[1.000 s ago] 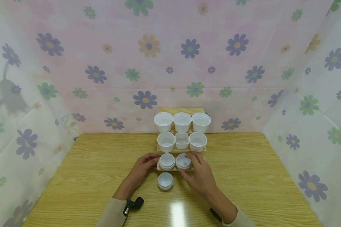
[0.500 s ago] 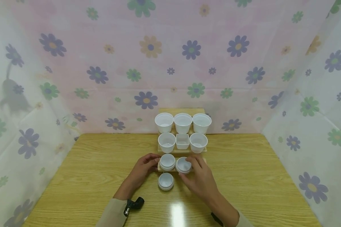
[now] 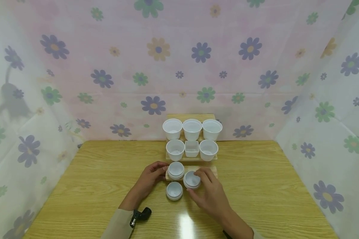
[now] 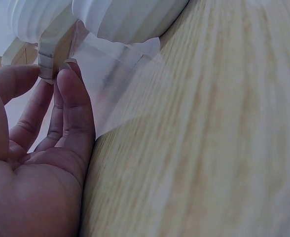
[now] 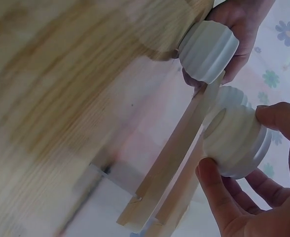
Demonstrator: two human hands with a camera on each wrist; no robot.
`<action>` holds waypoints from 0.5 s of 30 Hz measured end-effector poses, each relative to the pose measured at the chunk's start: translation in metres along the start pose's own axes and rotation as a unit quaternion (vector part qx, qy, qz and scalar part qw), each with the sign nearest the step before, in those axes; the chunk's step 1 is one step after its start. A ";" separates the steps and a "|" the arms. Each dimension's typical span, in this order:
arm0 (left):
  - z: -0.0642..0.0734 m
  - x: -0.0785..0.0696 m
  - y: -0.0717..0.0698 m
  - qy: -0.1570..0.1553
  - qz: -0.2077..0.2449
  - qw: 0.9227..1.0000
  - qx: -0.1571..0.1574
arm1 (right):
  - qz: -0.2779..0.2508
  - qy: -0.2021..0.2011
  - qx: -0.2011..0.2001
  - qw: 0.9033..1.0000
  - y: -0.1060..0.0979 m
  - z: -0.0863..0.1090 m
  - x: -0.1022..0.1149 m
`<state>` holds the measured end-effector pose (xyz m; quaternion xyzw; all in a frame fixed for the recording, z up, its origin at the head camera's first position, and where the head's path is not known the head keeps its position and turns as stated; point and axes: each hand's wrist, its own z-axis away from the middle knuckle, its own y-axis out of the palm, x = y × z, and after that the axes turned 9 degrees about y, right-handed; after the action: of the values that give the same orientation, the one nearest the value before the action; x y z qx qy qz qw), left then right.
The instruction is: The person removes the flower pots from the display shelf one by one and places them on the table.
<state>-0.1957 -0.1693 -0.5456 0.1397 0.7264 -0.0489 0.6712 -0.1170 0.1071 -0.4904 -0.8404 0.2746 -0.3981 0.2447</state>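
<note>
My right hand (image 3: 212,194) grips a small white ribbed jar (image 3: 192,181), thumb and fingers on its sides. In the right wrist view, this jar (image 5: 236,143) is held beside the wooden board's edge. My left hand (image 3: 151,176) pinches the left end of the stepped stand's lowest wooden board (image 3: 209,172); the left wrist view shows fingertips round the board's end (image 4: 51,54). A second ribbed jar (image 3: 176,170) sits on that board near my left hand. Another such jar (image 3: 174,190) stands on the table in front of it.
On the stand's middle step are two round white cups (image 3: 175,150) and a square white cup (image 3: 192,149). Three round cups (image 3: 192,129) line the top step. The wood-grain table (image 3: 113,159) meets floral cloth walls (image 3: 122,109) behind and beside.
My right hand has taken its jar off the lowest board and brought it toward me, past the board's front edge. My left hand stays on the board's end.
</note>
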 end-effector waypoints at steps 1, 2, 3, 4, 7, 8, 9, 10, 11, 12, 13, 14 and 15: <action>0.000 0.000 0.000 0.000 0.000 1.000 0.000 | 0.001 0.001 0.002 1.000 0.000 0.001 0.001; 0.001 -0.001 0.000 0.001 0.001 1.000 0.001 | 0.003 0.002 0.003 1.000 0.000 0.002 0.002; 0.001 -0.001 0.000 0.001 0.001 1.000 0.002 | 0.005 0.001 0.002 1.000 0.000 0.002 0.002; 0.001 -0.001 0.000 0.001 0.002 1.000 0.003 | 0.006 0.002 0.002 1.000 0.000 0.003 0.002; 0.001 -0.001 0.000 0.000 0.002 1.000 0.006 | 0.007 0.001 0.002 1.000 0.000 0.006 0.003; 0.001 -0.001 -0.001 0.000 0.002 1.000 0.007 | 0.006 0.001 0.002 1.000 0.000 0.007 0.003; 0.000 -0.001 -0.001 -0.001 0.002 1.000 0.007 | 0.007 0.000 0.002 1.000 0.000 0.007 0.003; 0.000 -0.001 -0.001 -0.001 0.002 1.000 0.006 | 0.006 0.002 0.004 1.000 -0.001 0.008 0.003; 0.000 0.000 -0.001 -0.002 0.002 1.000 0.006 | 0.007 0.002 0.004 1.000 -0.001 0.009 0.003; 0.000 0.000 -0.001 -0.002 0.002 1.000 0.005 | 0.007 0.004 0.006 1.000 -0.001 0.009 0.003; 0.000 0.000 -0.001 -0.003 0.002 1.000 0.003 | 0.008 0.004 0.007 1.000 -0.001 0.010 0.003; 0.000 -0.001 0.000 -0.003 0.002 1.000 0.001 | 0.008 0.006 0.009 1.000 -0.001 0.011 0.003; 0.000 -0.001 0.000 -0.004 0.003 1.000 -0.001 | 0.008 0.006 0.011 1.000 0.000 0.012 0.003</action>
<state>-0.1959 -0.1696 -0.5447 0.1406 0.7234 -0.0468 0.6743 -0.1059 0.1078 -0.4950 -0.8328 0.2790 -0.4042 0.2552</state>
